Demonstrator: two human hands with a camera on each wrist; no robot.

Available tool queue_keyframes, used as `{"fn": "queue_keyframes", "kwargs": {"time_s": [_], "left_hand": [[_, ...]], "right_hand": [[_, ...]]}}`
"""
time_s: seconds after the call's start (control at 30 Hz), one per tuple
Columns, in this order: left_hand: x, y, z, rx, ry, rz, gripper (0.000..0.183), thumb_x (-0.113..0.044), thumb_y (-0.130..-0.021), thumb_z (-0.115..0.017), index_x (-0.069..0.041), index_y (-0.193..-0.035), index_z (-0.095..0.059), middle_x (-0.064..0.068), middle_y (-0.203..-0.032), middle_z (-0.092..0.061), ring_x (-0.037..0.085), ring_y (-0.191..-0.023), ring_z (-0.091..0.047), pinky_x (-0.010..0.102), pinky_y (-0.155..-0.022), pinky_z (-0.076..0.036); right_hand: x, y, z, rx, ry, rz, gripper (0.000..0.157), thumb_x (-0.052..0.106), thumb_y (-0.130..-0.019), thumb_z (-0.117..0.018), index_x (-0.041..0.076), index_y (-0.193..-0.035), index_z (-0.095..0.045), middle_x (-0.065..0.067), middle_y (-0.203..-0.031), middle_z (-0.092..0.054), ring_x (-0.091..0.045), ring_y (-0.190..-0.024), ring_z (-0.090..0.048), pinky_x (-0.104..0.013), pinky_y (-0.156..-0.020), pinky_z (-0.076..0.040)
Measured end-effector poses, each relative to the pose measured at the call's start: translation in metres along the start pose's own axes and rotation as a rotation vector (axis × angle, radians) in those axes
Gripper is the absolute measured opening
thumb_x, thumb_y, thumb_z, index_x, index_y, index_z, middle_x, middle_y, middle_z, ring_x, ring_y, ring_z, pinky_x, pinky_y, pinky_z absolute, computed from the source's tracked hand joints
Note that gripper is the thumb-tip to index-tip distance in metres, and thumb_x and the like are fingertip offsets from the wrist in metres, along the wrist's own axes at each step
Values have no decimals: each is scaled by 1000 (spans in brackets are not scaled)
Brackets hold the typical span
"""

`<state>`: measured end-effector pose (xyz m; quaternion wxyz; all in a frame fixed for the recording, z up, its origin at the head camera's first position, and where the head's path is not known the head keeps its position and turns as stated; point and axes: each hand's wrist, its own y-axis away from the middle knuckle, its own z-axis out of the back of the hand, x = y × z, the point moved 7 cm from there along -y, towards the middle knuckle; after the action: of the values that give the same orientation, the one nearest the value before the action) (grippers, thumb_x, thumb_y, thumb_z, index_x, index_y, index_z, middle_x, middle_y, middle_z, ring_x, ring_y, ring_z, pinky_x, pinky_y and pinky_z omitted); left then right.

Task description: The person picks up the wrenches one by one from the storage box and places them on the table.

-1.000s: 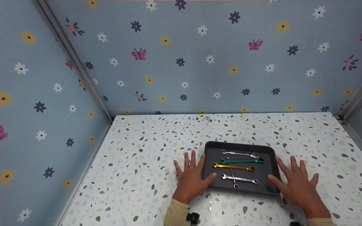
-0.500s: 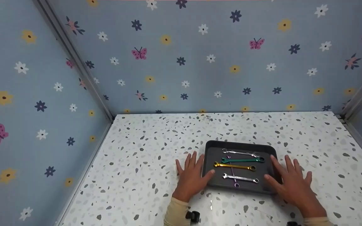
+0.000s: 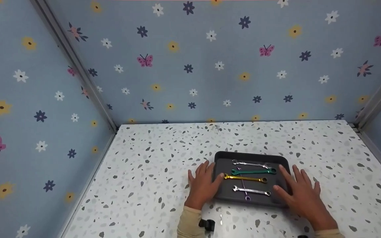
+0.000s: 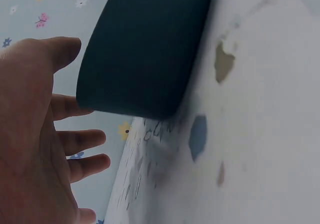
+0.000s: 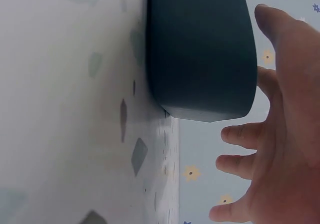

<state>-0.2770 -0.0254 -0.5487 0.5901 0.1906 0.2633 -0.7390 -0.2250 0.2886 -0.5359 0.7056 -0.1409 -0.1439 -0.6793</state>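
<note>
A dark grey tray holds several combination wrenches. Across it lie a silver wrench at the back, a green wrench, a gold wrench and another silver wrench in front. A purple wrench runs crosswise beneath some of them, partly hidden. My left hand is at the tray's left side, fingers extended, thumb over the rim by the gold wrench's end. On the right side, my right hand has spread fingers, with thumb and index finger over the rim. Both wrist views show the tray's outer wall beside relaxed fingers.
The tray stands on a white speckled tabletop. A blue flowered panel rises at the back, with another panel along the left. Metal posts line the corners.
My right hand has moved left, bringing its thumb and index finger farther over the tray. My left hand has shifted slightly right toward it. The wrenches keep their arrangement.
</note>
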Motion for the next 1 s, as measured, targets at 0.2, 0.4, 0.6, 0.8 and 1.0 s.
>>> {"fn": "queue_keyframes", "kwargs": {"time_s": [0.2,0.4,0.6,0.8,1.0], "left_hand": [[0,-3,-4,-7,34,18,60,-51,-101,-49,-13,-147,-50,11,-154,-43,31,-142,-36,70,-113,-8],[0,-5,-8,-8,56,-5,57,-48,-101,-50,-13,-147,-51,10,-153,-44,30,-141,-38,68,-114,-10],[1,-8,-7,-14,98,-12,56,-46,-102,-51,-12,-146,-52,11,-153,-44,31,-140,-40,67,-114,-12],[-3,-11,-9,-30,111,-34,53,-43,-101,-54,-12,-143,-54,11,-152,-45,31,-138,-43,65,-114,-17],[-7,-12,-13,-45,129,-48,51,-40,-100,-58,-12,-142,-56,12,-155,-40,35,-136,-44,64,-113,-22]], "right_hand": [[1,1,0,-19,-5,4,83,65,-95,-51,24,-161,-22,-32,-159,-17,-56,-143,-12,-83,-101,-2],[3,1,1,-32,-16,16,81,62,-96,-52,24,-161,-22,-32,-159,-19,-56,-142,-15,-82,-102,-4],[10,-3,3,-60,-22,69,77,58,-97,-54,24,-160,-26,-32,-156,-24,-55,-140,-23,-80,-102,-13],[17,-5,4,-109,-56,120,74,60,-96,-55,26,-158,-33,-34,-153,-30,-56,-135,-33,-76,-104,-22],[18,-5,4,-151,-85,141,73,54,-96,-60,24,-158,-34,-35,-150,-32,-56,-133,-35,-76,-103,-26]]}}
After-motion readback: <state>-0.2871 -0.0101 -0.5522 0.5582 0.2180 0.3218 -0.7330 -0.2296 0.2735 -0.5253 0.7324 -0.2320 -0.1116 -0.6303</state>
